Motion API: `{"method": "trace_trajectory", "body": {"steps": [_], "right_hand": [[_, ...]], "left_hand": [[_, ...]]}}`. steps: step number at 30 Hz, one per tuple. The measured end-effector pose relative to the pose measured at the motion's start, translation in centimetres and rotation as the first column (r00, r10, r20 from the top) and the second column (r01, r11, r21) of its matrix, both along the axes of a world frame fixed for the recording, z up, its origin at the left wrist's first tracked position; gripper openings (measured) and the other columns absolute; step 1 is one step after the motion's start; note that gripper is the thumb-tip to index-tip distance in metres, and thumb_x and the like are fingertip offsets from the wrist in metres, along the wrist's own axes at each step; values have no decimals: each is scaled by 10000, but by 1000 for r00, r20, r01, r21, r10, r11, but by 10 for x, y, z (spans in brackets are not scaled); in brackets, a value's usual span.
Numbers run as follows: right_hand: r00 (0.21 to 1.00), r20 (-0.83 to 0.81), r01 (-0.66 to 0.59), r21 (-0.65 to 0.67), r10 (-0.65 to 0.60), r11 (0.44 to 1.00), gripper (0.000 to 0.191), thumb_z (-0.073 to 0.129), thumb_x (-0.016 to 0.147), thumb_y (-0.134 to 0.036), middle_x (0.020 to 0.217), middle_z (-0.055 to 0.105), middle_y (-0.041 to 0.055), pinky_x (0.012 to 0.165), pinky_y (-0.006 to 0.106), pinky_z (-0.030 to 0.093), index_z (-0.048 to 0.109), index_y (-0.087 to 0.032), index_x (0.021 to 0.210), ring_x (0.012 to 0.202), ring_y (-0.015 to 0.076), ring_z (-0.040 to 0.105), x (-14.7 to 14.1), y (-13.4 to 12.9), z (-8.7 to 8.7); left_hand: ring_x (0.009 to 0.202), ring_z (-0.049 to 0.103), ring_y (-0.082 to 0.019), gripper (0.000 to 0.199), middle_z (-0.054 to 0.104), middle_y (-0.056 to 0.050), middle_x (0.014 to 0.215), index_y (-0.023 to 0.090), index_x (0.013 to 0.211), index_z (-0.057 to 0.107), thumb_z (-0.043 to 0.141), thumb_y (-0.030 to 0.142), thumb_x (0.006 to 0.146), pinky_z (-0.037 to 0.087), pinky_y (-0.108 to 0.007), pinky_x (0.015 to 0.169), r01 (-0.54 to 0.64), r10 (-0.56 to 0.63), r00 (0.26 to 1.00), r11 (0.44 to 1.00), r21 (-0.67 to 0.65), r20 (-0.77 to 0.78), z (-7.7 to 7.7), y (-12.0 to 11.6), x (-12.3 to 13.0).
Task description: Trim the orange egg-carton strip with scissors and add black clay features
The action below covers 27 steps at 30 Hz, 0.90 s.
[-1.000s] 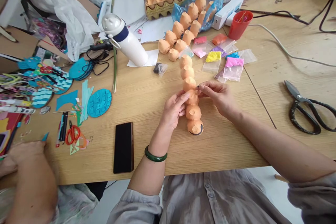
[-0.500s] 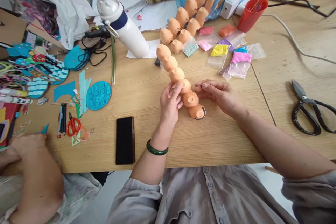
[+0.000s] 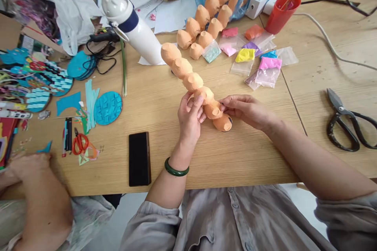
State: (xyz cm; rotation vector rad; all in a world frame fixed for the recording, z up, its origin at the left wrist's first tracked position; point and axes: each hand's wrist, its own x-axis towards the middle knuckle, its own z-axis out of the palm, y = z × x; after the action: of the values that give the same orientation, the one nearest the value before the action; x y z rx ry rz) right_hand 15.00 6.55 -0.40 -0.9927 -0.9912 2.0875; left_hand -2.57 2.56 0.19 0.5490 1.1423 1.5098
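An orange strip of egg-carton bumps (image 3: 193,81) slants over the table, its near end marked with a dark curved line. My left hand (image 3: 190,115) grips the strip around its lower middle, thumb on top. Close against the strip's right side, near that end, my right hand (image 3: 243,110) is pinched; whatever lies between its fingertips is too small to make out. Beyond the strip lie more orange carton rows (image 3: 212,4), and small bags of coloured clay, among them a yellow one (image 3: 245,55) and a pink one (image 3: 269,64).
A white bottle (image 3: 138,33) stands behind, left of the carton rows. A black phone (image 3: 139,159) lies near the front edge, large scissors (image 3: 343,113) at right, a red cup (image 3: 282,13) behind. Another person's arm (image 3: 44,188) rests at left beside craft scraps.
The strip has turned and tilted, its far end moving left and looking larger. My right hand has come in closer against its side. The view has shifted slightly.
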Motion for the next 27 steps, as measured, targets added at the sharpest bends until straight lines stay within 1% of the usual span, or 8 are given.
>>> {"method": "trace_trajectory", "body": {"steps": [5, 10, 13, 17, 19, 22, 25, 27], "right_hand": [[997, -74, 10, -88, -16, 996, 305, 896, 675, -431, 783, 689, 19, 796, 287, 507, 748, -169, 720, 796, 148, 634, -3, 0, 4], [985, -44, 160, -110, -165, 981, 287, 754, 757, -409, 650, 550, -4, 590, 293, 431, 596, -201, 638, 608, 136, 508, -4, 0, 9], [963, -67, 258, -39, -260, 965, 283, 669, 800, -431, 685, 538, 3, 666, 336, 478, 512, -237, 665, 651, 170, 530, -2, 4, 7], [935, -43, 354, 129, -351, 926, 336, 599, 818, -525, 689, 501, 5, 772, 401, 506, 421, -271, 689, 706, 215, 550, 4, 10, 2], [932, -13, 359, 172, -362, 917, 361, 589, 810, -566, 688, 493, 6, 777, 405, 502, 404, -277, 698, 710, 220, 545, 5, 11, 1], [931, -2, 359, 194, -366, 913, 381, 588, 797, -595, 686, 492, 4, 755, 394, 496, 397, -278, 703, 691, 214, 537, 5, 11, 1], [931, -8, 360, 171, -364, 917, 372, 584, 797, -590, 687, 508, 5, 744, 391, 500, 410, -275, 704, 682, 210, 547, 2, 8, 2], [933, -22, 359, 125, -359, 925, 351, 590, 797, -570, 696, 535, 13, 756, 395, 514, 431, -271, 702, 715, 217, 575, -1, 6, 1]], "left_hand": [[457, 295, -16, 291, 497, 63, 707, 208, 998, 664, 836, 357, 816, 246, -181, 400, 45, -45, 999, 999, -4, -12, 1, -2, 2], [448, 301, 0, 339, 609, 43, 820, 213, 1060, 685, 840, 387, 814, 292, -168, 400, 160, -161, 987, 986, -40, -20, -2, -4, 3], [449, 316, 2, 355, 683, 3, 914, 190, 1076, 705, 836, 387, 812, 351, -173, 407, 220, -226, 972, 971, -94, -60, -6, -6, 4], [462, 330, -9, 323, 691, -27, 889, 140, 944, 739, 805, 436, 830, 395, -190, 422, 369, -383, 920, 919, -141, -85, -6, -11, 7], [465, 320, -14, 330, 656, -2, 812, 144, 957, 747, 825, 428, 809, 410, -191, 440, 444, -450, 893, 885, -137, -11, -3, -13, 9], [472, 323, -8, 345, 612, 21, 773, 138, 960, 734, 878, 374, 754, 400, -169, 446, 491, -467, 868, 857, -157, 167, 1, -14, 12], [475, 332, 10, 346, 615, 17, 798, 121, 837, 676, 906, 354, 728, 363, -140, 428, 550, -477, 813, 816, -176, 333, 2, -15, 14], [461, 316, 11, 366, 545, 56, 693, 127, 765, 627, 924, 334, 708, 344, -125, 421, 593, -499, 773, 788, -165, 392, 1, -15, 16]]}}
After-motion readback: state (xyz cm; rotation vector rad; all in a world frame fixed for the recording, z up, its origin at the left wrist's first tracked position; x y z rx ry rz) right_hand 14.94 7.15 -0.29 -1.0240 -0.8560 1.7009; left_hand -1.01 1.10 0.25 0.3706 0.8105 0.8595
